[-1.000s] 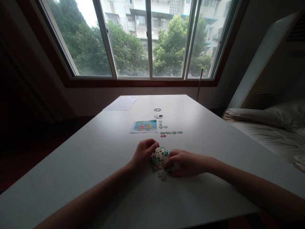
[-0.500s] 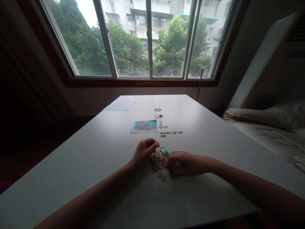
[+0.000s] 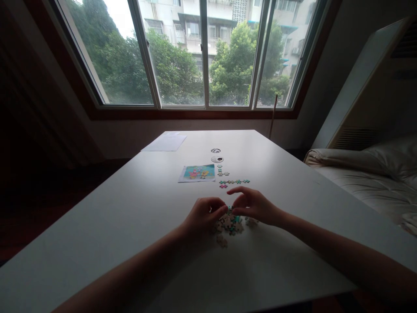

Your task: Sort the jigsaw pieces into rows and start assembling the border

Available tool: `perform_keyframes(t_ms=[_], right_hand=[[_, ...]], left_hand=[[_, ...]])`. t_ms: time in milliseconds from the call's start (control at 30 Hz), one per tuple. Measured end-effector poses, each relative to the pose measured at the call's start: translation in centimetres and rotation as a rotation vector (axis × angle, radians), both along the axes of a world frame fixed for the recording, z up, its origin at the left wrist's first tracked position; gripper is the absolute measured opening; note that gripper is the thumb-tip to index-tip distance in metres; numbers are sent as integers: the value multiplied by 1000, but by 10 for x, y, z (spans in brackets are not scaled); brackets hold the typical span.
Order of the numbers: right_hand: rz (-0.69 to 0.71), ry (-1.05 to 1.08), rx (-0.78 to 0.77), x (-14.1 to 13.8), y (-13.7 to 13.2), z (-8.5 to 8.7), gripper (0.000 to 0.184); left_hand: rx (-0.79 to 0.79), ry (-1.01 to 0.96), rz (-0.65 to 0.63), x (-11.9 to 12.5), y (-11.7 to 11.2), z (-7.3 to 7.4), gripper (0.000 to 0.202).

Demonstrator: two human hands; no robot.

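A small heap of jigsaw puzzle pieces (image 3: 230, 224), some teal and some showing plain grey-brown backs, lies between my hands. My left hand (image 3: 206, 213) is at the heap's left side, thumb and fingers pinched together; what they hold, if anything, is hidden. From the right, my right hand (image 3: 257, 208) reaches over the heap with its index finger stretched out and apart from the thumb. The fingertips of both hands nearly meet above the pieces. A few loose pieces (image 3: 222, 241) lie just in front of the heap, and others (image 3: 251, 221) lie under my right hand.
Beyond the hands, a row of puzzle pieces (image 3: 238, 181) and a short joined column (image 3: 220, 170) lie beside a colourful cartoon picture sheet (image 3: 198, 173). Two round discs (image 3: 217, 159) and white paper (image 3: 164, 142) are farther back on the white table (image 3: 114, 208).
My right hand has moved up and away from me, its index finger now extended. My left hand has shifted right and slightly closer. The heap has been pushed about and spread to the right.
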State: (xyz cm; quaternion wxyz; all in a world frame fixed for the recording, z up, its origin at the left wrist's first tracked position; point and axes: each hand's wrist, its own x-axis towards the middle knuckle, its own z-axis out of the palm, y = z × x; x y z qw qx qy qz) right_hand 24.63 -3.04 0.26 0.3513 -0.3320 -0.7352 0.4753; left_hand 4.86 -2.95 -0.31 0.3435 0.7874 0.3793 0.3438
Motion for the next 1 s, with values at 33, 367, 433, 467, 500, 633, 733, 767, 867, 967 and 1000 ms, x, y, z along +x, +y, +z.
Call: perform_keyframes(t_ms=[33, 367, 433, 467, 500, 633, 733, 767, 867, 967, 1000], right_hand=[[0, 6, -5, 0, 0, 0, 50], [-41, -134, 148, 2, -3, 3, 48], [-42, -150, 174, 2, -4, 3, 47], [-36, -158, 186, 2, -4, 4, 46], [-30, -165, 199, 2, -4, 5, 45], [-77, -205, 312, 5, -3, 8, 33], [-177, -287, 483, 9, -1, 8, 22], [-200, -321, 536, 11, -1, 7, 19], [-230, -401, 656, 12, -1, 6, 17], [-244, -442, 735, 11, -2, 5, 19], [-249, -451, 755, 11, -2, 4, 19]], left_hand=[[14, 18, -3, 1, -1, 0, 23], [168, 73, -10, 7, -6, 3, 17], [167, 71, -5, 7, -6, 4, 17], [166, 69, 0, 7, -7, 4, 17], [164, 63, 6, 7, -6, 5, 17], [98, 1, 70, 6, -2, 4, 17], [-1, -89, 105, 4, 4, 2, 19], [-28, -115, 104, 3, 6, 1, 20], [-77, -151, 86, 3, 8, 0, 21], [-84, -148, 70, 4, 8, 0, 21], [-80, -144, 66, 4, 7, 0, 21]])
